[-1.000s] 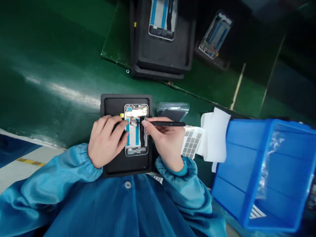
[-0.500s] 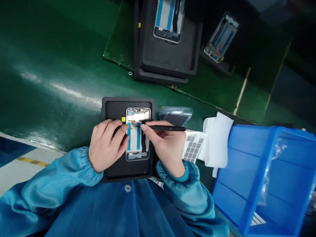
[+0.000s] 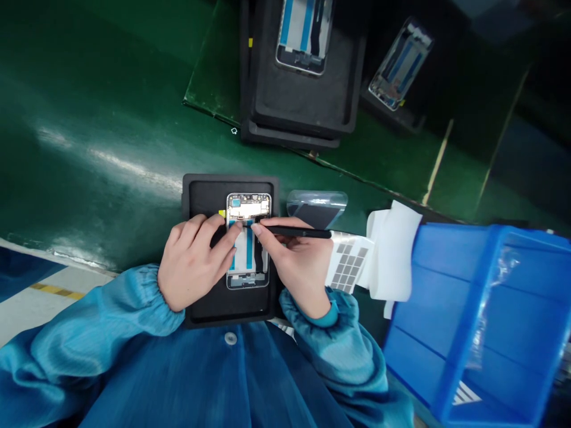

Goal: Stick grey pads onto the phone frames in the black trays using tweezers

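Observation:
An opened smartphone (image 3: 243, 261) lies in a black foam tray (image 3: 205, 196) in front of my body. Its circuit board is at the far end, with blue strips and a black flex cable below. My right hand (image 3: 298, 255) grips black tweezers (image 3: 303, 231), held nearly level, their tip over the phone just below the board. My left hand (image 3: 196, 261) rests over the tray's left side with fingers bent and apart. Its index fingertip touches the phone close to the tweezers' tip, and whatever lies under that fingertip is hidden.
Right of the tray are a clear plastic film (image 3: 317, 205), a sheet of grey square stickers (image 3: 350, 261), white paper (image 3: 392, 255) and a blue bin (image 3: 441, 285). Stacked black trays (image 3: 307, 107) at the back bear another opened phone (image 3: 303, 35); a further phone (image 3: 401, 65) lies right of them.
My left index finger has moved right and slightly up, onto the phone near the tweezers' tip. My right hand with the tweezers has shifted slightly left.

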`<state>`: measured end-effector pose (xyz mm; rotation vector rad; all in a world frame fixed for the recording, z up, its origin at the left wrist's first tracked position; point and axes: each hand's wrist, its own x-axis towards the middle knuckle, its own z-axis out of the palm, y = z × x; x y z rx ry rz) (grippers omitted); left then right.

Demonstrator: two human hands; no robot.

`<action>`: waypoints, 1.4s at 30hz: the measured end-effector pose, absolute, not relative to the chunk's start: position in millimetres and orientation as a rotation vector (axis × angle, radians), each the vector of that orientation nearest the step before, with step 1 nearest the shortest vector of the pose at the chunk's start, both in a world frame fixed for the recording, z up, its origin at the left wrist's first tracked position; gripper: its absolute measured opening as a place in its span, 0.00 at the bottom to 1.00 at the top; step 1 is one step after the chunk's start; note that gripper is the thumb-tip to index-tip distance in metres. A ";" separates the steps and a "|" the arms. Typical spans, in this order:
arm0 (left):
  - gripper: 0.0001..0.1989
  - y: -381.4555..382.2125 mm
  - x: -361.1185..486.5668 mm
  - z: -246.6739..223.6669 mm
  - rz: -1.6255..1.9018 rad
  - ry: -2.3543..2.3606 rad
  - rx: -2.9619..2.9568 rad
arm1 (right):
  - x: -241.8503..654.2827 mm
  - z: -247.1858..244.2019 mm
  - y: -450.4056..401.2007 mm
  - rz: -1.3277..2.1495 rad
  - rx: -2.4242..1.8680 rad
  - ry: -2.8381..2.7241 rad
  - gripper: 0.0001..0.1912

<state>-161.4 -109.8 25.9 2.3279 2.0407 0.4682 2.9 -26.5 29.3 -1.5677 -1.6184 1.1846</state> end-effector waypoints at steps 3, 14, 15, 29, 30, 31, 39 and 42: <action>0.19 -108.2 -160.7 29.1 0.357 2.019 2.416 | 5.5 29.9 -27.0 1.169 -1.567 -1.636 0.06; 0.19 -103.7 -170.2 34.0 0.294 1.815 2.421 | 33.1 36.8 -41.7 1.198 -1.623 -1.425 0.09; 0.18 -104.6 -172.8 34.5 0.308 1.781 2.405 | 35.7 37.2 -43.8 1.194 -1.623 -1.414 0.09; 0.26 -120.6 -182.3 29.2 0.367 2.442 1.498 | 92.9 10.1 -80.9 1.398 -1.516 -1.147 0.11; 0.25 -118.8 -183.3 33.8 0.349 2.449 1.502 | 95.6 10.2 -81.8 1.400 -1.513 -1.141 0.11; 0.25 -117.2 -185.6 39.5 0.329 2.458 1.506 | 98.8 10.9 -82.4 1.395 -1.510 -1.134 0.11; 0.25 -105.8 -292.6 86.2 0.129 2.845 1.458 | 149.3 13.7 -86.4 1.261 -1.496 -1.012 0.11; 0.32 -89.0 -352.1 91.0 -0.052 2.843 1.365 | 172.3 8.9 -89.7 1.219 -1.513 -0.968 0.12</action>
